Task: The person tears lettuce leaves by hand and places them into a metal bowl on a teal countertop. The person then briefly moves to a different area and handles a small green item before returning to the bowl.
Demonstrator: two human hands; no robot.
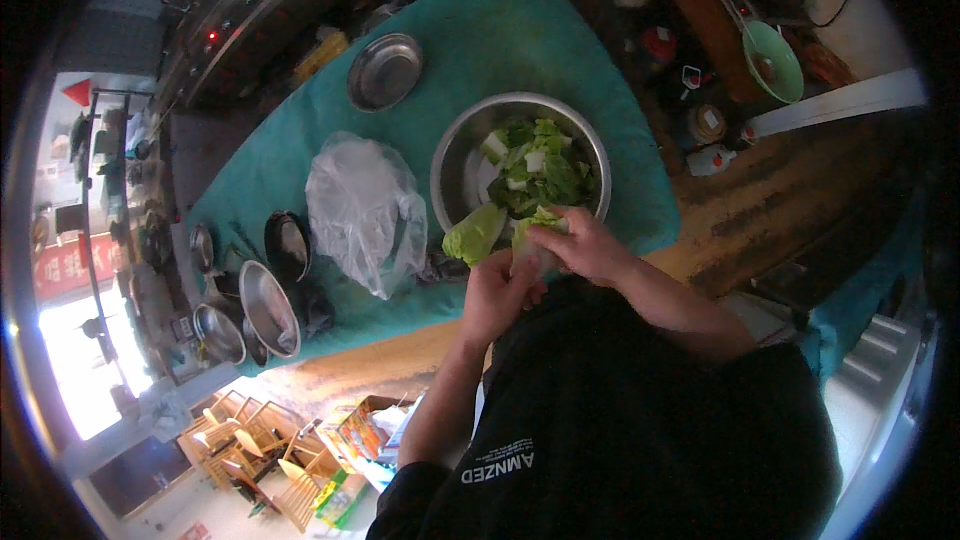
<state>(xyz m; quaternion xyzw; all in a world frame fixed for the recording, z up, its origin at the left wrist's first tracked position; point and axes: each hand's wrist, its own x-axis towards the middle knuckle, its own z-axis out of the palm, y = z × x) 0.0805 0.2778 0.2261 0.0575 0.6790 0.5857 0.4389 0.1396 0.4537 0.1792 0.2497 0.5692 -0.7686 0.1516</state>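
My left hand [496,298] grips the pale stem end of a leafy cabbage piece [525,238] in front of my body. Fingers and thumb of my right hand [589,243] pinch the same piece higher up, by its green frilly part. Both hands are at the near rim of a large stainless steel bowl [444,165]. Inside it lie torn green leaves with white stem pieces [541,165], mostly on the right side. Another light green leaf [474,234] overlaps the bowl's near-left rim, just above my left hand; whether that hand also holds it I cannot tell.
A teal cloth [480,37] covers the table. Left of the bowl are a clear plastic bag [364,206], an empty metal dish [385,71] and several metal bowls [268,307]. To the right are a green bowl [774,63] and jars [706,123]. Wooden chairs [259,435] stand below left.
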